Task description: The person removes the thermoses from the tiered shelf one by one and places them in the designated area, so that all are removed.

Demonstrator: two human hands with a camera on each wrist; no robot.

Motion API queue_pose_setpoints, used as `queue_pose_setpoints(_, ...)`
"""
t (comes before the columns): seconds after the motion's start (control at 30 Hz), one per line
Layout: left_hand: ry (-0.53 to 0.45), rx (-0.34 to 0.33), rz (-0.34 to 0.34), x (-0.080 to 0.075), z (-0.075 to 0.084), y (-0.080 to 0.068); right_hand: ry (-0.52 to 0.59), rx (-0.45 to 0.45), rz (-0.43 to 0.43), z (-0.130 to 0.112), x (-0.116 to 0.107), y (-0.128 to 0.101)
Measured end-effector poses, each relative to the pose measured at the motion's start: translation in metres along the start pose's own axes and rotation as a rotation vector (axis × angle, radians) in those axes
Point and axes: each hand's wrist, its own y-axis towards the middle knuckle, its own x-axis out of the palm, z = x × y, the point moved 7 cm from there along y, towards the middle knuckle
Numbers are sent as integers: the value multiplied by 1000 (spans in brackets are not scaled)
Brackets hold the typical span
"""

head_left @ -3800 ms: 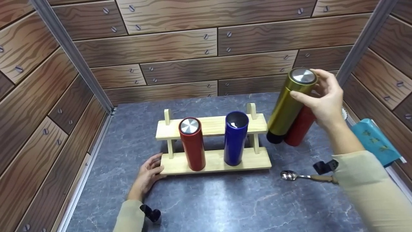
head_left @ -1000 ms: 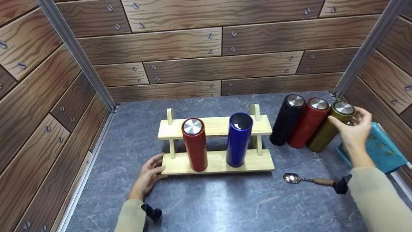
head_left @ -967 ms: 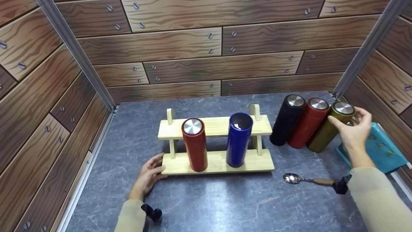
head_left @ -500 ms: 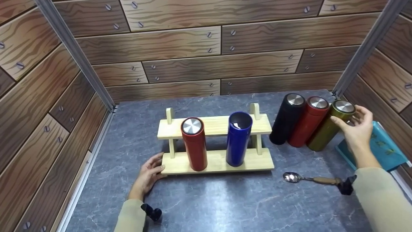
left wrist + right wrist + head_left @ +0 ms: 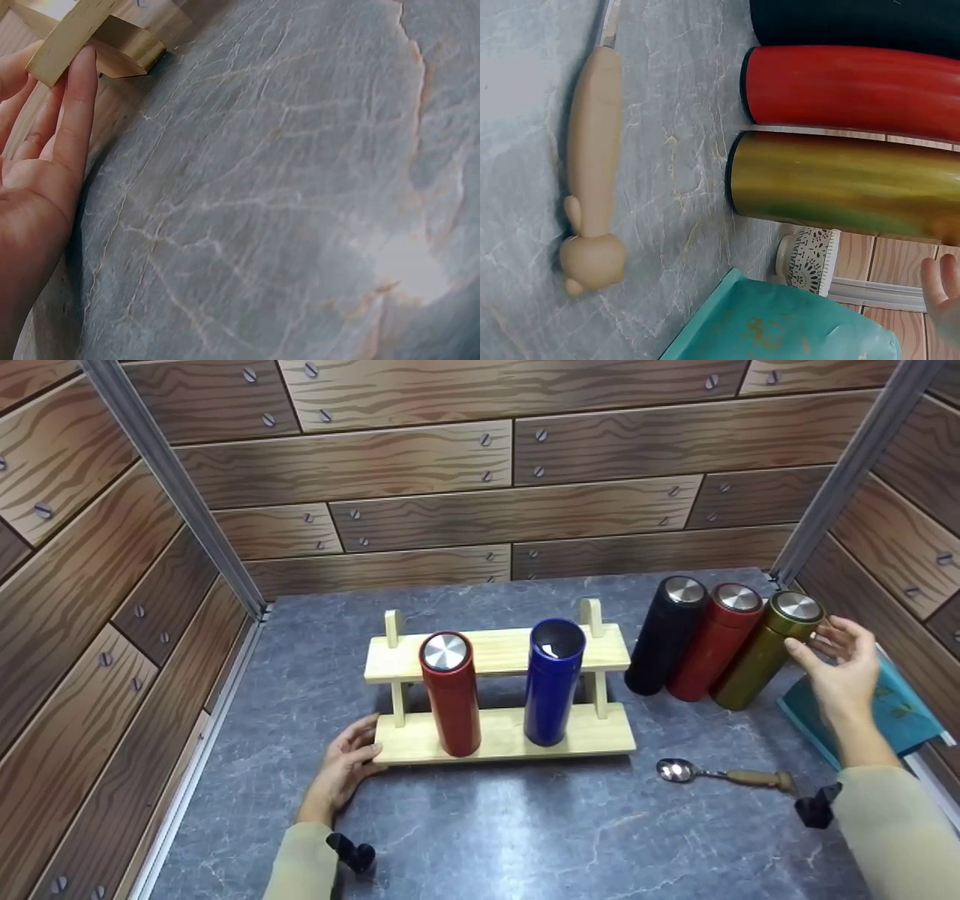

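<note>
My left hand [image 5: 343, 771] pinches the left end of a two-tier wooden rack [image 5: 577, 739], gripping the lower board's edge [image 5: 71, 41] in the left wrist view. A red thermos bottle [image 5: 452, 705] and a blue thermos bottle [image 5: 553, 690] stand upright on that lower board. Off to the right, my right hand [image 5: 847, 675] has its fingers spread just beside a gold thermos bottle [image 5: 765, 660]; the right wrist view shows a gap between the hand and the gold bottle [image 5: 840, 184]. Left of the gold one stand another red bottle [image 5: 716, 641] and a black bottle [image 5: 664, 637].
A spoon with a wooden handle [image 5: 754, 778] lies in front of the bottles. A teal pouch [image 5: 896, 709] sits by the right wall, partly behind my right hand. The right wrist view also shows a white patterned pot [image 5: 808, 259]. Wood-print walls enclose the grey marbled table [image 5: 480, 825].
My right hand earlier held the gold bottle up before the black and red ones, set it down to their right, and has now let go and drawn right. My left hand keeps its place.
</note>
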Motion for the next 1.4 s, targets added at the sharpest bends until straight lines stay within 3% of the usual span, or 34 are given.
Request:
queue_pose_setpoints(0.17,2,5,-6,0,0,0,39,-40,-1,1,-2,-5)
queue_pose_setpoints(0.47,1,0,-3,-1,-1,1,-70,-7,-21,8,-5,-24)
queue_pose_setpoints(0.67,-4,0,-5,0,-1,1,22,-68,-44,-4,2,-41)
queue_pose_setpoints(0.83,-1,0,1,-1,0,1,29,-105,-69,-4,5,-49)
queue_pose_setpoints(1.1,-14,-4,6,-1,0,-1,140,-92,-107,15,13,-64)
queue_pose_setpoints(1.4,-8,9,-10,-1,0,-1,210,-40,-181,12,32,-85)
